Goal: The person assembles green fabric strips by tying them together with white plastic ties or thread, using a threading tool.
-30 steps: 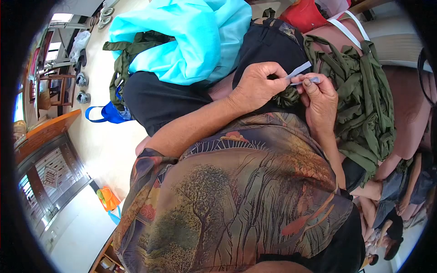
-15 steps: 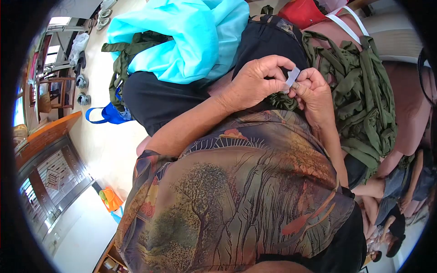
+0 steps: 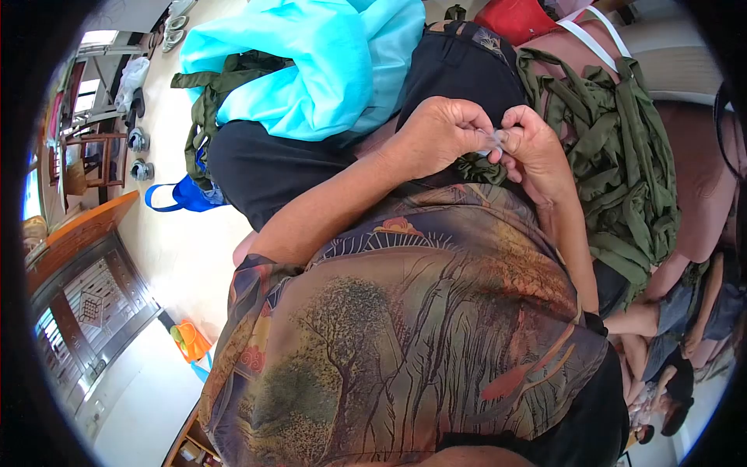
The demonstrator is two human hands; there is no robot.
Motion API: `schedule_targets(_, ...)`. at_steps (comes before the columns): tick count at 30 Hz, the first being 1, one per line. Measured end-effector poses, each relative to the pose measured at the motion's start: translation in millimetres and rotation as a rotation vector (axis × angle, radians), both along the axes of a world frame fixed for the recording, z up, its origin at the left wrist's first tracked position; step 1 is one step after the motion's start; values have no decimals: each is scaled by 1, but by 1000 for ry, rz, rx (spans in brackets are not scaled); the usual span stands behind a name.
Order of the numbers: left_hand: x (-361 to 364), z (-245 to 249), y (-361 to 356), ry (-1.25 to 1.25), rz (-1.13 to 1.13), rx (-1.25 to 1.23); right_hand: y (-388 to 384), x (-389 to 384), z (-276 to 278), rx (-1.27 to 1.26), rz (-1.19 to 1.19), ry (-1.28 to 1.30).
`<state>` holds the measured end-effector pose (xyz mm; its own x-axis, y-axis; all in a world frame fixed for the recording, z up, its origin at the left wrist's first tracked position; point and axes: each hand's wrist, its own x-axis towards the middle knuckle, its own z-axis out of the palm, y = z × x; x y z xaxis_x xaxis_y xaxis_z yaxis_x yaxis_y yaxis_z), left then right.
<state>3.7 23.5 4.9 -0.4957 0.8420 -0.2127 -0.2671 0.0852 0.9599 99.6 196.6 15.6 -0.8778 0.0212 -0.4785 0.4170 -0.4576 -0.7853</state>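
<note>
In front of my belly, both my hands meet over a small whitish slip (image 3: 486, 151), mostly hidden by the fingers. My left hand (image 3: 447, 132) pinches it between thumb and fingertips from the left. On its other side, my right hand (image 3: 537, 152) has thumb and fingers closed on it. The slip's material is too small and blurred to tell. Just below the hands, a bunch of olive-green cloth (image 3: 481, 170) lies on my lap. More olive-green cloth strips (image 3: 615, 156) are heaped to the right of my right hand.
Bright turquoise cloth (image 3: 323, 70) drapes over my black-trousered legs. A red bag (image 3: 513, 19) sits at the far right, by a brownish-pink sofa (image 3: 700, 171). A blue bag (image 3: 191, 194) is on the floor at left. Other people (image 3: 677, 389) are at lower right.
Half a second ago the slip stood up, plainly visible between my fingertips. Now it is lower and largely covered, with my fingertips closer together and my right thumb raised onto it.
</note>
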Motion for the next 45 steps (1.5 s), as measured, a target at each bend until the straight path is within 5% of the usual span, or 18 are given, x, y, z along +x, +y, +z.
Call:
schedule_targets(6,2,-5,-3,-8,93,-93,-20,13,2,285,-59,252)
schedule_targets(13,3,-3,-3,48,103,-166,-36,3,9,1210,-69,507)
schedule_targets(16,4,-5,-4,71,102,-145,-36,1,1,1295,-132,607)
schedule_targets(22,5,-1,-8,308,69,-90,-32,6,0,1106,-64,438)
schedule_targets(26,7,4,-9,491,105,-44,-17,7,7,706,86,199)
schedule_targets(31,7,4,-6,285,116,7,-12,8,5,245,97,211)
schedule_targets(37,0,-10,-4,51,90,-91,-25,13,-5,585,-19,175)
schedule_targets(43,-3,-8,-7,-42,104,-21,-26,1,2,968,-87,611)
schedule_targets(45,-3,-8,-10,-46,117,9,-24,3,3,868,-89,623)
